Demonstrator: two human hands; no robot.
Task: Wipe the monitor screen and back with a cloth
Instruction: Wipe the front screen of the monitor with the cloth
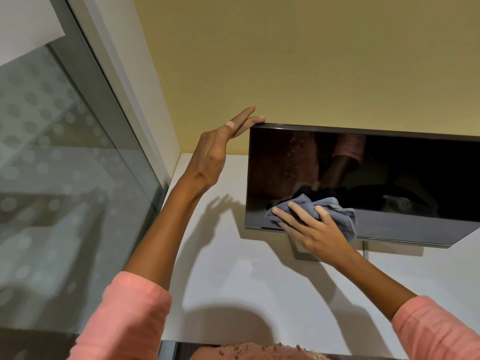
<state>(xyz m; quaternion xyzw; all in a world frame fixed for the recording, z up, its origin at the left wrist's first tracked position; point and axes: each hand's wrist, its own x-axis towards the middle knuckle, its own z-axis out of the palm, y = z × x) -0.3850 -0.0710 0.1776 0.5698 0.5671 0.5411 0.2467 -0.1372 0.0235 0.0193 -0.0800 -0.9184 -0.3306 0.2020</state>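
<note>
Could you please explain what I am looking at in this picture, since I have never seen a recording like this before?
There is no machine here: a person wears a camera on the head, so the single picture looks forward and down along their own arms in pink sleeves.

In front stands a dark monitor on a white desk, beside a glass wall and before a yellow wall. Part of the monitor's stand shows below it.

The left hand reaches up with straight fingers resting on the monitor's top left corner, likely to steady it. The right hand presses a crumpled grey-blue cloth against the lower left of the screen, its fingers spread over the cloth. The screen is off and mirrors the person.
</note>
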